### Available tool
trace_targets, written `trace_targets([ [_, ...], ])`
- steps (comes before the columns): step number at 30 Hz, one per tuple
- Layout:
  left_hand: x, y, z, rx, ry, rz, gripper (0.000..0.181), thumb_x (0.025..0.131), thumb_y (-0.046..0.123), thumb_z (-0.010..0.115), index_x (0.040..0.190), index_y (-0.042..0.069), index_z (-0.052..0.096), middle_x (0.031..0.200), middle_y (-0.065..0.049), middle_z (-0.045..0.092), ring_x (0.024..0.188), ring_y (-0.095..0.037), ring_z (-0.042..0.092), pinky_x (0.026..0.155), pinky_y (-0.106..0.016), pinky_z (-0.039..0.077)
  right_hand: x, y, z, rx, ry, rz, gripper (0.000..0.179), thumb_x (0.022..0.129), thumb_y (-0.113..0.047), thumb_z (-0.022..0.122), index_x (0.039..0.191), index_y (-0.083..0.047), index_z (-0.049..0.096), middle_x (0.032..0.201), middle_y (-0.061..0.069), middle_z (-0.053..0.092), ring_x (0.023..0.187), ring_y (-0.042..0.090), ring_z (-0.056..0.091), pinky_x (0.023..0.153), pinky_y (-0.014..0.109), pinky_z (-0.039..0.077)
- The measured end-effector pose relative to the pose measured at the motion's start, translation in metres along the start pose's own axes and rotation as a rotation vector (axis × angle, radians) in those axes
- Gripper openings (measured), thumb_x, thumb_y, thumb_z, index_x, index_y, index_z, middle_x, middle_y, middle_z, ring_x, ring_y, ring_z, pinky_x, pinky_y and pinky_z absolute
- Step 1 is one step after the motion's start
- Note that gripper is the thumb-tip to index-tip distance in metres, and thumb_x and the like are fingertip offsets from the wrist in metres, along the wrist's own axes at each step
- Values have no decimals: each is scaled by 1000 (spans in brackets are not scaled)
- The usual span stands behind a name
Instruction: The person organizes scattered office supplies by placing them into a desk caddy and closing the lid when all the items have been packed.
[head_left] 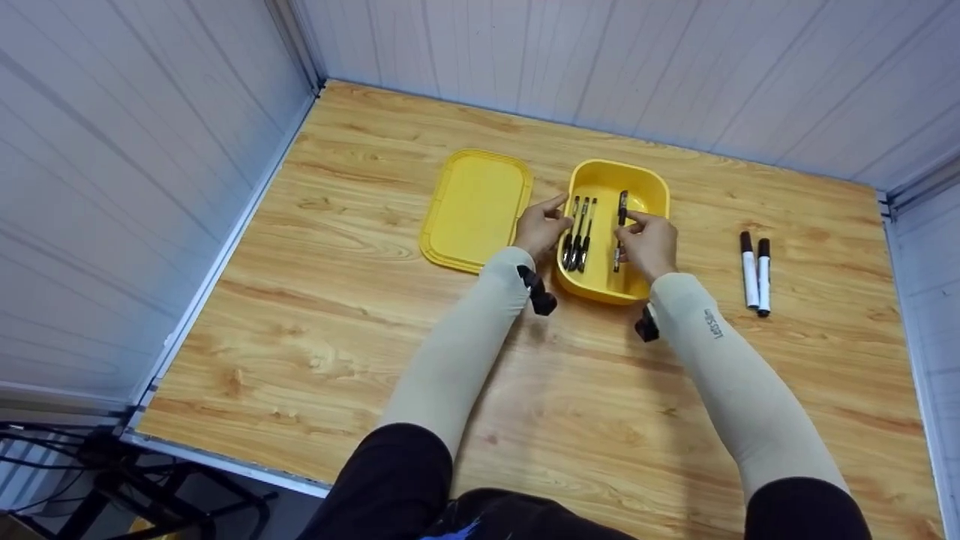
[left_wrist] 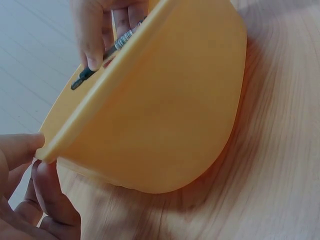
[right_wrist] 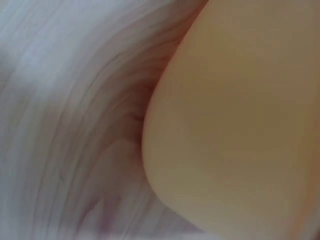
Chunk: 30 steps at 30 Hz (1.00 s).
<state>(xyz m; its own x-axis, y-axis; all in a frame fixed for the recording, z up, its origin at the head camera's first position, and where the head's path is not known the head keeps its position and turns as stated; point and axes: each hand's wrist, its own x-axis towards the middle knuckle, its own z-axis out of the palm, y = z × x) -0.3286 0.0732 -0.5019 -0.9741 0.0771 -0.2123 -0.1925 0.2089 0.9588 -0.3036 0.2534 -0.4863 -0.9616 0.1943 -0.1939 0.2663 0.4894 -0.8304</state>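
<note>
A yellow plastic box (head_left: 606, 295) stands uncovered on the table. My left hand (head_left: 541, 229) pinches its left rim; the left wrist view has that hand (left_wrist: 37, 192) with the thumb on one side of the rim and a finger on the other. Over the box's right half, my right hand (head_left: 651, 241) holds a black pen (head_left: 622, 206) between thumb and fingers. That pen (left_wrist: 122, 40) shows above the rim in the left wrist view. Three dark pens (head_left: 577, 236) lie side by side along the box's left side. Only the box's outer wall (right_wrist: 235, 120) fills the right wrist view, without the hand.
Left of the box, a flat yellow lid (head_left: 476, 210) lies on the wooden table (head_left: 337, 300). Two white markers with dark caps (head_left: 756, 274) lie to the right. Pale panel walls (head_left: 600, 67) enclose the back and sides.
</note>
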Motion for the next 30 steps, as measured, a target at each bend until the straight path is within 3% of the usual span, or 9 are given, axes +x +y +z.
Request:
trace_targets([
  [4,-2,-1,0,-1,6,-4,48,83,11,64,128,20,52,86,0,59,54,-8,46,45,-20,41,1,8,12,-41,2,-28,47,84,-12,59,129,-5,49,91,10,58,54,13,58,49,28,52],
  [15,-1,-1,0,-36,-6,5,48,84,11,64,129,19,51,84,0,58,52,-8,45,43,-20,39,9,17,21,-6,5,33,45,83,-9,62,127,-6,51,91,11,58,62,18,60,51,30,52],
  [24,-2,1,0,0,-16,8,48,84,12,64,129,19,51,84,1,58,71,-10,54,52,-20,44,11,17,25,-55,18,14,41,82,-9,64,123,-5,56,88,11,62,55,16,60,47,29,51],
  [30,-1,1,0,-4,-10,6,47,84,13,63,128,20,52,85,2,59,72,-10,55,54,-21,45,14,17,27,-16,-19,26,44,83,-9,64,125,-6,53,92,12,61,57,19,61,50,30,52],
])
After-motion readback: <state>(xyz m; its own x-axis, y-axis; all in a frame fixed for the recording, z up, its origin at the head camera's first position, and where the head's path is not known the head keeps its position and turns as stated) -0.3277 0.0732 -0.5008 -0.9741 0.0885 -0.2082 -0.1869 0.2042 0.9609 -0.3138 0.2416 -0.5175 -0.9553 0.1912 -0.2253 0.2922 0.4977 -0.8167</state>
